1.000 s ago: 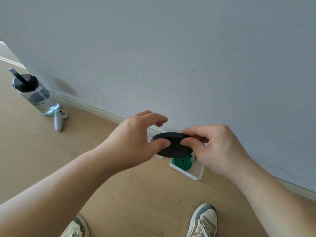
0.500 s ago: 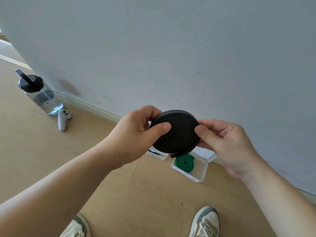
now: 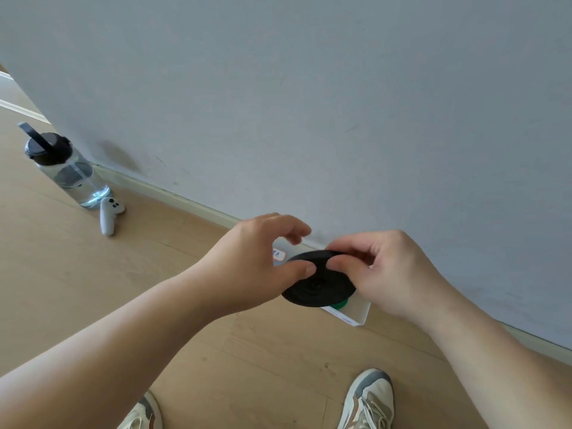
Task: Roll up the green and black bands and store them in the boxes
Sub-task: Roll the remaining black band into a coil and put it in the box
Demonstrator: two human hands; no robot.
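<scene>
The left hand (image 3: 257, 264) and right hand (image 3: 387, 274) hold the black band (image 3: 318, 286) between them, wound into a flat disc and carried nearly level. Each thumb lies on the top face near the middle. The right hand's fingers curl round the far rim, pinching it. The left hand's fingers arch over the far side, and I cannot tell whether they touch the coil. Holding it from both sides probably keeps the turns from springing loose.

Directly under the disc, on the floor (image 3: 93, 289) by the wall (image 3: 309, 103), is an open white box (image 3: 360, 317). A sliver of the green band (image 3: 342, 304) shows inside it, apparently already coiled and stored. Part of what looks like a second box (image 3: 278, 254), with a small label, shows between the hands; it is likely meant for the black coil, which is rolled but not yet stored.

Well to the left, a water bottle (image 3: 66, 168) and a white controller (image 3: 109, 215) are on the floor. The person's shoes (image 3: 368, 400) are at the bottom.
</scene>
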